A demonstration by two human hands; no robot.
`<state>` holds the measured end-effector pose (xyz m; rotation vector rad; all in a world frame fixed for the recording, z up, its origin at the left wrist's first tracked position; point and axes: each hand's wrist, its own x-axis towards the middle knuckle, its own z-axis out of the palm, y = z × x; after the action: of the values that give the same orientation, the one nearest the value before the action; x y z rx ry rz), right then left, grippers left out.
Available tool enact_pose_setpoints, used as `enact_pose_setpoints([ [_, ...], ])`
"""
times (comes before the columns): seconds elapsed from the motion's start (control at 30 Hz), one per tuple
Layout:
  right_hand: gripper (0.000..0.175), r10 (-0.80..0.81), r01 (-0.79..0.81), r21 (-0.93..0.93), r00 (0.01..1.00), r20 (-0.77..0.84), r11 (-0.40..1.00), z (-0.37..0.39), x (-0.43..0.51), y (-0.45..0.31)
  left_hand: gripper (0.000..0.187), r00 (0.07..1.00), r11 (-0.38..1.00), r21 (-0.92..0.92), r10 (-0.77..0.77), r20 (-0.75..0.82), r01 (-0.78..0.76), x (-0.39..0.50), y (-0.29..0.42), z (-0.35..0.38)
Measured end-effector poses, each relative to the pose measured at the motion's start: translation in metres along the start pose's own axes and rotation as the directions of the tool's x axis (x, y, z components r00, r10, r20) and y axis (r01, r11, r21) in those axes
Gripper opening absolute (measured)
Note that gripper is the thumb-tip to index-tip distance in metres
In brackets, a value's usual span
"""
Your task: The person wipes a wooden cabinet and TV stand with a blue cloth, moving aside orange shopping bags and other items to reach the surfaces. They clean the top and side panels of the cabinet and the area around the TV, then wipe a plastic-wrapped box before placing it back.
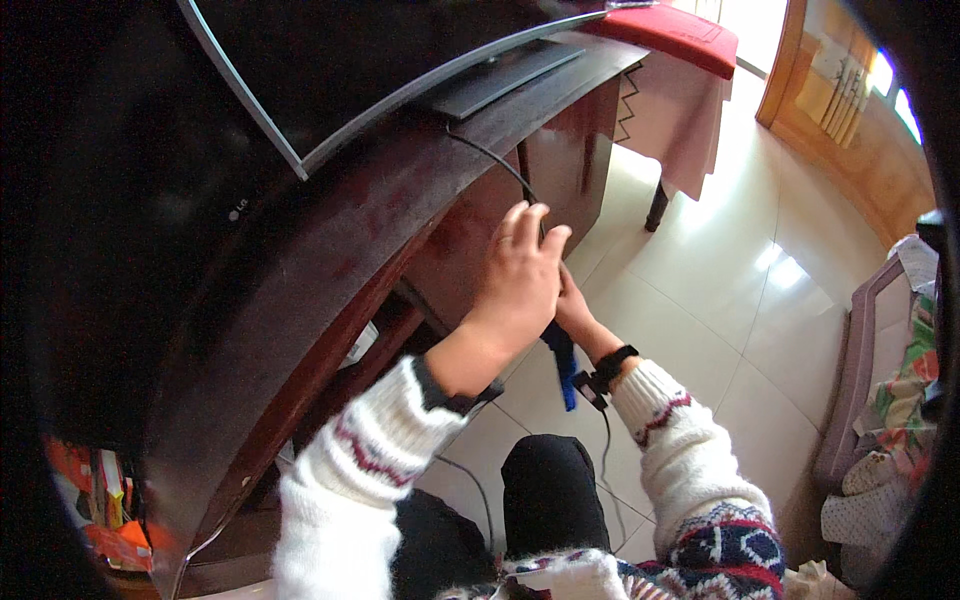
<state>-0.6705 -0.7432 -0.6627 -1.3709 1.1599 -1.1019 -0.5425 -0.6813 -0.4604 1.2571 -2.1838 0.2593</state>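
Note:
My left hand (521,281) is raised in front of the dark wooden cabinet with its fingers bent around a black cable (491,156). This cable runs down from beside a flat black slab (502,79) on the cabinet top and passes between finger and thumb. Just behind and below is my right hand (573,306), its fingers mostly hidden by the left. A dark blue cloth (564,367) hangs beneath the right hand, which appears to grip it.
An LG television (247,214) with a silver-edged screen stands on the cabinet (315,300). A red-topped table (675,34) with a pink cloth is beyond. To the right is an upholstered sofa (844,390). Thin cables (484,491) hang near my knees above the tiled floor (690,292).

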Motion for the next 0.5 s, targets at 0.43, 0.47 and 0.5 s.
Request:
enact_pose_setpoints([
  [0.43, 0.038, -0.321, 0.314, -0.067, 0.933, -0.165, 0.947, -0.126, 0.011, -0.134, 0.025, 0.871, 0.918, 0.349, -0.010, 0.492, -0.187, 0.105, 0.001, -0.025],
  [0.47, 0.041, -0.339, 0.328, -0.089, 0.924, -0.177, 0.940, -0.139, 0.018, -0.150, 0.023, 0.919, 0.934, 0.295, 0.076, 0.386, -0.201, 0.104, -0.005, -0.032],
  [0.5, 0.044, -0.396, 0.379, -0.124, 0.899, -0.185, 0.917, -0.149, 0.029, -0.167, 0.021, 0.953, 0.945, 0.243, 0.154, 0.262, -0.220, 0.104, -0.011, -0.039],
])
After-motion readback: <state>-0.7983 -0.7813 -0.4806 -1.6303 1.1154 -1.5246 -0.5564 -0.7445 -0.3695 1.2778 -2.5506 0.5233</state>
